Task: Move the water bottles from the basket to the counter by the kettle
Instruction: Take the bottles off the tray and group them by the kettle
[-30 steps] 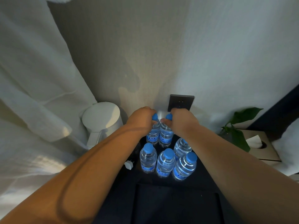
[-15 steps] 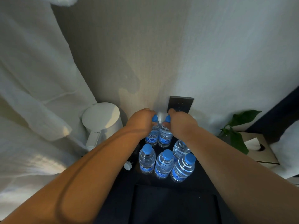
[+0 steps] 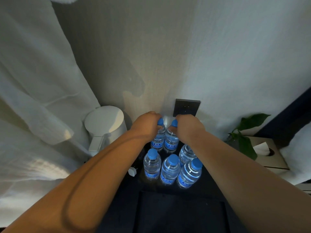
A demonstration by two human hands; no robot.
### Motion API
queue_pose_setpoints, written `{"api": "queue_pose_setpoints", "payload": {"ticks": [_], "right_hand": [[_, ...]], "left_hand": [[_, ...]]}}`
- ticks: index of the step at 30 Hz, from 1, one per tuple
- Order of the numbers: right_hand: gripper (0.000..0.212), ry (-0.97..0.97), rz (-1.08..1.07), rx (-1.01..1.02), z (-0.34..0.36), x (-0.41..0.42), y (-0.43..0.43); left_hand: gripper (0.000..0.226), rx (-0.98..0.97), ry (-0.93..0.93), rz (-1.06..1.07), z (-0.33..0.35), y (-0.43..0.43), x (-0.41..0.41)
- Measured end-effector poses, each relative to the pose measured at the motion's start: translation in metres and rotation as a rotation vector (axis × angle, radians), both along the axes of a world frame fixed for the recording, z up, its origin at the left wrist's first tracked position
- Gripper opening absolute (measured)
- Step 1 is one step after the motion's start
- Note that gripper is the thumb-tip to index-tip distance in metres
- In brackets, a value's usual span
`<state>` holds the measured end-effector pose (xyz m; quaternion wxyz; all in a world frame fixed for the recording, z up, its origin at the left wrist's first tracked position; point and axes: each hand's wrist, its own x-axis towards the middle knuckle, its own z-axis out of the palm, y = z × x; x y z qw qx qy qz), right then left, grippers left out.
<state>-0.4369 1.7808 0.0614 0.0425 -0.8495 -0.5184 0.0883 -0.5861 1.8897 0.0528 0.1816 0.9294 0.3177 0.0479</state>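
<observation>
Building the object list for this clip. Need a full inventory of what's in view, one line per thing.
held water bottles: 2, clear with blue caps, back of counter by the wall
standing water bottles: 4, clear with blue caps, nearer on counter
kettle: 1, white, left of bottles
wall socket: 1, dark, behind the hands
plug: 1, white, on counter left of front bottles
plant: 1, green, right
tissue box: 1, tan, far right
counter: 1, dark
left hand: grips one bottle's neck
right hand: grips the other's
</observation>
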Motion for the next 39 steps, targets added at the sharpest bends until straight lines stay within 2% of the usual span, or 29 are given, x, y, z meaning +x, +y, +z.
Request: {"api": "queue_pose_setpoints", "payload": {"ticks": [4, 16, 18, 21, 25, 28, 32, 35, 37, 39], "right_hand": [[0.047, -0.01, -0.012, 0.041, -0.001, -0.001, -0.003], [0.047, -0.002, -0.04, 0.036, -0.002, -0.002, 0.0], [0.046, -0.012, -0.039, 0.033, 0.0, -0.003, -0.001], [0.051, 0.026, -0.065, 0.08, 0.003, -0.006, -0.011], [0.058, 0.078, -0.076, 0.171, 0.004, -0.006, -0.038], [0.065, 0.037, -0.064, 0.125, 0.006, 0.0, -0.057], [0.074, 0.031, -0.011, -0.066, 0.015, 0.011, -0.075], [0.054, 0.039, 0.054, -0.114, 0.015, 0.013, -0.084], [0.038, 0.046, 0.063, -0.061, 0.012, 0.013, -0.086], [0.033, 0.06, 0.039, -0.008, 0.011, 0.013, -0.085]], "left_hand": [[0.024, -0.003, 0.0, 0.001, 0.0, 0.0, 0.0], [0.026, -0.027, 0.017, -0.001, -0.001, 0.001, 0.001], [0.031, -0.029, 0.012, 0.004, 0.001, 0.0, 0.001], [0.051, -0.021, -0.05, -0.032, 0.008, -0.01, 0.002], [0.047, -0.003, -0.069, -0.137, 0.016, -0.028, 0.006], [0.044, 0.09, 0.054, -0.185, 0.018, -0.036, 0.007], [0.057, 0.146, 0.145, -0.176, 0.019, -0.039, 0.006], [0.066, 0.178, 0.165, -0.164, 0.018, -0.037, 0.007], [0.067, 0.175, 0.166, -0.158, 0.017, -0.037, 0.008], [0.062, 0.169, 0.151, -0.148, 0.015, -0.037, 0.009]]}}
